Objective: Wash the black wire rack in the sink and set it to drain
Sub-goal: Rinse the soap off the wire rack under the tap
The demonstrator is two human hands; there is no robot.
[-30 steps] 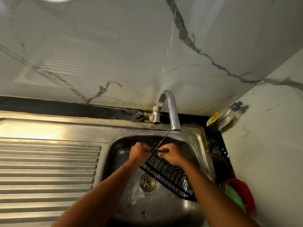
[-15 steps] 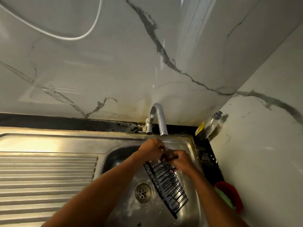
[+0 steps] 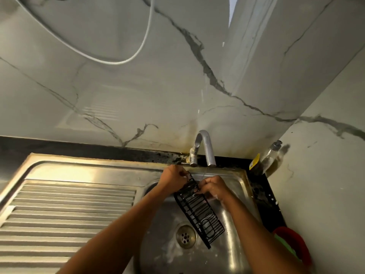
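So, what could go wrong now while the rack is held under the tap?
Foam shows on the right hand, so its grip on the black wire rack may slip.
The left hand and right hand hold only the upper end; the free lower end could swing against the sink.
The thin stream from the tap falls near the top, so the lower part may go unrinsed.

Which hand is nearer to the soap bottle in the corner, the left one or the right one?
Right. The right hand grips the black wire rack left of the soap bottle; the left hand grips it farther left.
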